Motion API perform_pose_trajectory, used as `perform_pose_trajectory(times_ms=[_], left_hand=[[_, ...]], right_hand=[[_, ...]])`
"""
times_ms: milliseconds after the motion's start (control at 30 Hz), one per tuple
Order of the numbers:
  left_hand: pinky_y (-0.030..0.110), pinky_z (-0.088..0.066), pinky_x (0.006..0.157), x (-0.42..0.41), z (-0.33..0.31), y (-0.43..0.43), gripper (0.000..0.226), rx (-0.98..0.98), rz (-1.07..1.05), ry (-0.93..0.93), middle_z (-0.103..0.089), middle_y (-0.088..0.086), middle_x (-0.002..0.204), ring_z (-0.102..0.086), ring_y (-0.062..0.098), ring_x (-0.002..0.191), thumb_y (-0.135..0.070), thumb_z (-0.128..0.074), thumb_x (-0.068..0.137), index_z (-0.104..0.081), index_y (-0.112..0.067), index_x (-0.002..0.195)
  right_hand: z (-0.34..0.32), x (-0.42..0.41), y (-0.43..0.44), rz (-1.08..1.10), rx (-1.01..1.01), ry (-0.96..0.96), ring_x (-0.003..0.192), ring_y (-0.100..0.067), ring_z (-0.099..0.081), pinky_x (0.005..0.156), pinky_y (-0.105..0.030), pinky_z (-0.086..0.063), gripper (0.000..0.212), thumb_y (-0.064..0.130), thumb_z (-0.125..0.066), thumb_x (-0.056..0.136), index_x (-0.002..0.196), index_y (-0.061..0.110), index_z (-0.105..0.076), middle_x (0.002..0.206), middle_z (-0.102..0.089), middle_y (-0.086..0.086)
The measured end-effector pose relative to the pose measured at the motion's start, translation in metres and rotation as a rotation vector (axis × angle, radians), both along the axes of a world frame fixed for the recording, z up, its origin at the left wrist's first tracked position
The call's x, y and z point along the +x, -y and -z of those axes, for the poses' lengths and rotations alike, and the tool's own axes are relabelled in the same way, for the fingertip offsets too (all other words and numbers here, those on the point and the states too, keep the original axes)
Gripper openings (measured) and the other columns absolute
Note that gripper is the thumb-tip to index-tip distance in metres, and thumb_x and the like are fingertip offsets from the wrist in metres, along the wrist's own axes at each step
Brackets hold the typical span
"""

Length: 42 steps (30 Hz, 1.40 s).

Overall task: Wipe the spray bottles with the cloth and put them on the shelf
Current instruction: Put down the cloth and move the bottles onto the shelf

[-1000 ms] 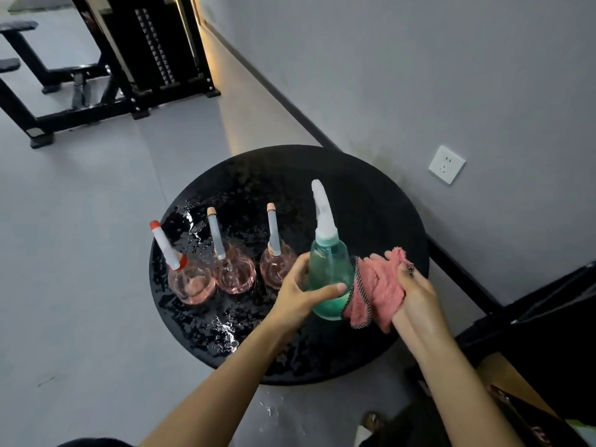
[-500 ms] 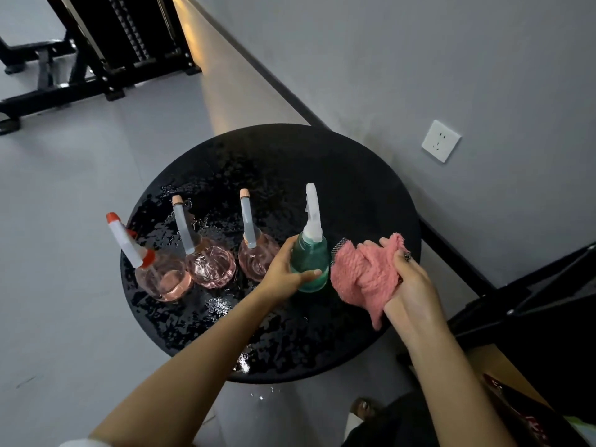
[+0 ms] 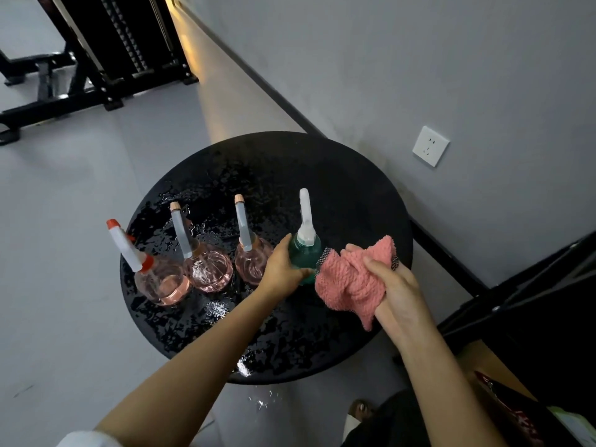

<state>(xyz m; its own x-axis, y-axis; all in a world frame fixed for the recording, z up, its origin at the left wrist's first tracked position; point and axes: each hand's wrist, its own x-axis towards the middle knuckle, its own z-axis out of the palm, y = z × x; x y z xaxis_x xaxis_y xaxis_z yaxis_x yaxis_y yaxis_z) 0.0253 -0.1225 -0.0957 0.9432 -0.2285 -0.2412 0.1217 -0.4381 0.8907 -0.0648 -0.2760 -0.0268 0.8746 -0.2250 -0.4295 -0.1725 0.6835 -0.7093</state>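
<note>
A green spray bottle (image 3: 305, 253) with a white nozzle stands on the wet round black table (image 3: 354, 195). My left hand (image 3: 282, 271) grips its body from the left. My right hand (image 3: 392, 287) holds a bunched pink cloth (image 3: 346, 280) just right of the bottle, the cloth's edge touching or nearly touching it. To the left stand three pink spray bottles in a row: one with a red-tipped nozzle (image 3: 161, 282), a middle one (image 3: 209, 269) and a third (image 3: 250, 261) beside my left hand.
Water beads cover the table top. A grey wall with a white socket (image 3: 430, 146) runs behind. A black shelf frame (image 3: 532, 285) stands at the right, with a cardboard box (image 3: 490, 366) below it. Black gym equipment (image 3: 96, 59) stands on the grey floor at the far left.
My left hand has lowered the green bottle onto the table, away from me. The cloth in my right hand came off the bottle's side and now sits beside it.
</note>
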Motion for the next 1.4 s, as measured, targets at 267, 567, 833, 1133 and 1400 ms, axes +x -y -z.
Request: perform_pose_trajectory(times_ms=[267,567,833,1133,1400], left_hand=[[0.033,-0.054,0.09,-0.069,-0.075,-0.022,0.021,-0.207,-0.238,0.041,-0.068,0.001,0.106,-0.066,0.016,0.102,-0.024,-0.051,0.099,-0.062,-0.011,0.111],[0.04,-0.053,0.089,-0.116,-0.146,-0.058,0.081,-0.166,0.091,-0.114,-0.072,0.011,0.103,-0.067,0.027,0.096,-0.075,-0.068,0.065,-0.068,-0.005,0.106],[0.028,-0.058,0.071,-0.149,-0.175,-0.089,0.023,-0.564,-0.081,-0.119,-0.075,0.005,0.091,-0.071,0.015,0.082,-0.005,-0.06,0.092,-0.064,-0.006,0.114],[0.032,-0.043,0.068,-0.168,-0.191,-0.105,0.03,-0.584,-0.16,0.0,-0.056,0.003,0.078,-0.053,0.013,0.07,-0.008,-0.056,0.096,-0.06,-0.024,0.121],[0.027,-0.051,0.071,-0.172,-0.19,-0.114,0.02,-0.535,-0.142,0.026,-0.06,0.003,0.099,-0.056,0.015,0.087,-0.012,-0.056,0.096,-0.073,-0.02,0.103]], right_hand=[[-0.027,-0.025,-0.015,-0.119,-0.087,0.18,0.102,-0.025,-0.07,0.077,-0.031,-0.058,0.023,0.004,-0.047,0.094,0.113,-0.002,-0.059,0.11,-0.071,-0.017],[-0.087,-0.048,-0.043,-0.191,-0.325,0.291,0.097,-0.024,-0.07,0.081,-0.034,-0.057,0.023,0.014,-0.065,0.081,0.102,0.009,-0.071,0.098,-0.074,-0.011],[-0.118,-0.069,-0.055,-0.279,-0.828,0.229,0.106,-0.016,-0.066,0.095,-0.041,-0.053,0.026,0.021,-0.062,0.093,0.118,0.019,-0.068,0.107,-0.072,0.002],[-0.115,-0.083,-0.07,-0.408,-0.958,-0.019,0.115,-0.027,-0.061,0.097,-0.051,-0.05,0.09,0.046,-0.072,0.079,0.15,0.021,-0.022,0.133,-0.058,-0.012],[-0.13,-0.1,-0.069,-0.423,-0.769,0.079,0.098,-0.024,-0.066,0.086,-0.038,-0.057,0.061,0.006,-0.072,0.084,0.138,0.014,-0.046,0.116,-0.06,-0.013]])
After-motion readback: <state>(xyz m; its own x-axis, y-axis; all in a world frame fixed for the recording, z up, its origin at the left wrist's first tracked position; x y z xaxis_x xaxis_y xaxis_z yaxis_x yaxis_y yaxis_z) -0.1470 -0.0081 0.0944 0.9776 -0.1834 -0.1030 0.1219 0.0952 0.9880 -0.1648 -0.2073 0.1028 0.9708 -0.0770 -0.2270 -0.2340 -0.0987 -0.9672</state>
